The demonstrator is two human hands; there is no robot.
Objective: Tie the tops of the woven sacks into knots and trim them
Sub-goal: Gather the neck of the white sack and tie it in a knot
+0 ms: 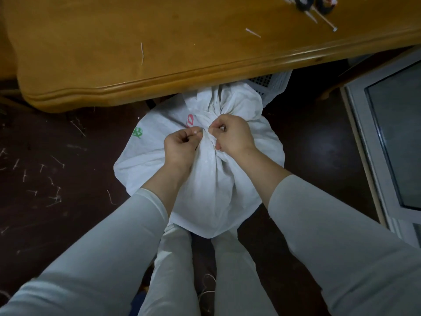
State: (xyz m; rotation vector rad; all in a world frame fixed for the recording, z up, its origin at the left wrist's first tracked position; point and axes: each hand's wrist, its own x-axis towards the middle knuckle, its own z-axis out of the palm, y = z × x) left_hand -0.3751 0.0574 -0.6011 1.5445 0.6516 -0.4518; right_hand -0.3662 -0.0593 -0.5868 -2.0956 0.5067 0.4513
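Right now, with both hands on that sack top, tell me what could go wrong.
1. The left hand and right hand only pinch the gathered top of the sack; a slip could let the gather spread open.
2. The table edge overhangs the sack, so pulling away might knock knuckles.

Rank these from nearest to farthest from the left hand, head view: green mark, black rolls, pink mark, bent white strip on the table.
From the left hand:
1. pink mark, on the sack, just beyond the fingers.
2. green mark, on the sack, leftward.
3. white strip, on the table, left part.
4. black rolls, table's far right corner.
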